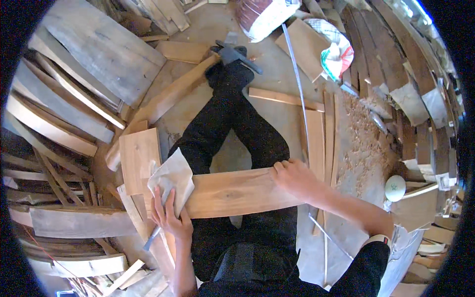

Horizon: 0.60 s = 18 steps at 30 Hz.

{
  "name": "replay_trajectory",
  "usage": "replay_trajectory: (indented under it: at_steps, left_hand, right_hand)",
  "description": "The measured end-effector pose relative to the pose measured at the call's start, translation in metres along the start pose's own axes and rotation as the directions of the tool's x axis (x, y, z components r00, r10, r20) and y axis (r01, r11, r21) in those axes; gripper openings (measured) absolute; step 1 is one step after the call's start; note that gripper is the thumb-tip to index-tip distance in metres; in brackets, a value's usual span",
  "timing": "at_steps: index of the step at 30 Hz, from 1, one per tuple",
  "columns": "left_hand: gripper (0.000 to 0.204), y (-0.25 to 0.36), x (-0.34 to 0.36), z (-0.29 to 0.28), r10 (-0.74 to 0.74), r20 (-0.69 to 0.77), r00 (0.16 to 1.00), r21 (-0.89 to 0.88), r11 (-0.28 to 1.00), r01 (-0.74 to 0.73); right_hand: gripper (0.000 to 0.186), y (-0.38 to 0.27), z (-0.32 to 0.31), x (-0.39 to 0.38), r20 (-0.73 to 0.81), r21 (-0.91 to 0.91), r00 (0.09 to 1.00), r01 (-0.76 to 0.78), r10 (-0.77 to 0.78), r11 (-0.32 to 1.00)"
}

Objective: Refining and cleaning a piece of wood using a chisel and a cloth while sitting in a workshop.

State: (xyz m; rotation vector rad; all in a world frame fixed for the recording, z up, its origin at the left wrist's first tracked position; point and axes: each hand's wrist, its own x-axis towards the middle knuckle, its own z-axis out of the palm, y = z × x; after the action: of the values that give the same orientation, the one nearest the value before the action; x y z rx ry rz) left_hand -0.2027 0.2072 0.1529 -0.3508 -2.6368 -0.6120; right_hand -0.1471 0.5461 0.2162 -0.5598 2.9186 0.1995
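A flat wooden board (232,194) with visible grain lies crosswise over my lap. My right hand (294,179) is closed round its right end, knuckles up. Near the left end, my left hand (170,213) holds a pale, creased sheet (173,178) against the wood, fingers spread along its lower part. The frame does not show whether the sheet is sandpaper or cloth. It stands partly raised off the board and hides some of that end.
Wood planks (99,54) are stacked to the left, and a timber wall of stacked boards (420,99) rises to the right. Shavings (361,148) litter the right floor. A dark metal tool (237,55) lies by my feet. A white round object (395,188) sits at right.
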Motion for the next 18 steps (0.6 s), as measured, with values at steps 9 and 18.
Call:
replay_trajectory:
  at_steps: [9,18]
  left_hand:
    - [0.045,-0.002,-0.003,0.001,-0.013,-0.012,1.000,-0.009,1.000,0.013]
    - [0.045,-0.005,-0.006,-0.003,0.004,0.004,1.000,-0.005,1.000,-0.004]
  right_hand:
    - [0.015,-0.003,0.010,-0.005,-0.037,-0.229,0.996,0.067,-0.077,0.971]
    - [0.020,0.009,0.031,-0.009,-0.134,-0.045,0.991,0.019,-0.025,0.999]
